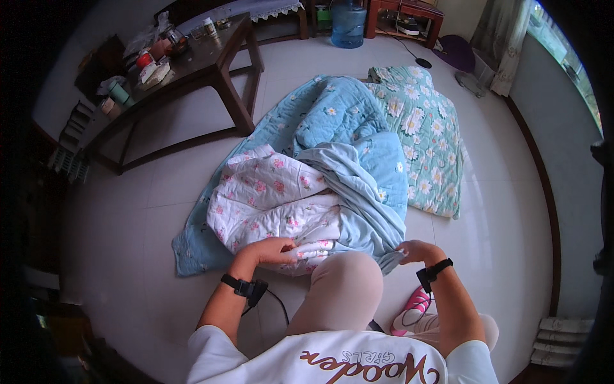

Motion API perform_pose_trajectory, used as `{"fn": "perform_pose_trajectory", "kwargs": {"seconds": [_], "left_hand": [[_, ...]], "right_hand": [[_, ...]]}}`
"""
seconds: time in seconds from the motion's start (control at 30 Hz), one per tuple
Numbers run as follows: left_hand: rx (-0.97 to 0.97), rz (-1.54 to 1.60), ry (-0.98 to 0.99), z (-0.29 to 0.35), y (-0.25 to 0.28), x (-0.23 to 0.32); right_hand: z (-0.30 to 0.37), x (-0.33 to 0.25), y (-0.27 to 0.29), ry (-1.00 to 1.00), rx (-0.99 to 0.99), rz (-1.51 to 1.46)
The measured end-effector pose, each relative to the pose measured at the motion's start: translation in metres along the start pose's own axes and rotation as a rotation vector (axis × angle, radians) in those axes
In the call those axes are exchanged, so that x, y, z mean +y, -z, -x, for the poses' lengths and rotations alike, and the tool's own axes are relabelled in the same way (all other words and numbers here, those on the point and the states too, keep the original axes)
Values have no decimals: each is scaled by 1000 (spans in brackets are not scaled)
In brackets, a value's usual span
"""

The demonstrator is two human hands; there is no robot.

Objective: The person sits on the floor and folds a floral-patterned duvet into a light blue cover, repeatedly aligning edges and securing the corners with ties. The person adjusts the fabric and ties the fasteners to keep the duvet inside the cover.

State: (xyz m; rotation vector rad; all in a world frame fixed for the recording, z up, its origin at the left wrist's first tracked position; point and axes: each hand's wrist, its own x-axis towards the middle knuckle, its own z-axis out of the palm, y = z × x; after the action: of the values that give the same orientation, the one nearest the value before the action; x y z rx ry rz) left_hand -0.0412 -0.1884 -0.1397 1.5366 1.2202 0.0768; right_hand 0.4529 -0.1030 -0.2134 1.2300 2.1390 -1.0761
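Quilt (pixel 307 192), soft and floppy, lies bunched on the tiled floor (pixel 141 211) before your knees. Your left hand (pixel 272 251) pinches its white floral edge, right hand (pixel 412 251) the blue hem; gather at corners.

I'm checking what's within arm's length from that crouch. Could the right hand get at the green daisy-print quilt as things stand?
Probably not without shifting: the right hand grips the pale blue quilt close to the knee, and the green daisy-print quilt lies beyond it; only its near corner looks reachable.
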Motion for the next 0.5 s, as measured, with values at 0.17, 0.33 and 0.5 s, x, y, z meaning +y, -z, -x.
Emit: {"fn": "perform_pose_trajectory", "kwargs": {"seconds": [0.17,0.33,0.5], "left_hand": [[433,-291,-110,-53,43,23],[718,-853,23,-134,77,47],[586,-968,231,-182,80,42]], "right_hand": [[-29,-71,69,223,523,-222],[-68,-138,108,197,773,-250],[-94,-167,127,157,799,-85]]}}
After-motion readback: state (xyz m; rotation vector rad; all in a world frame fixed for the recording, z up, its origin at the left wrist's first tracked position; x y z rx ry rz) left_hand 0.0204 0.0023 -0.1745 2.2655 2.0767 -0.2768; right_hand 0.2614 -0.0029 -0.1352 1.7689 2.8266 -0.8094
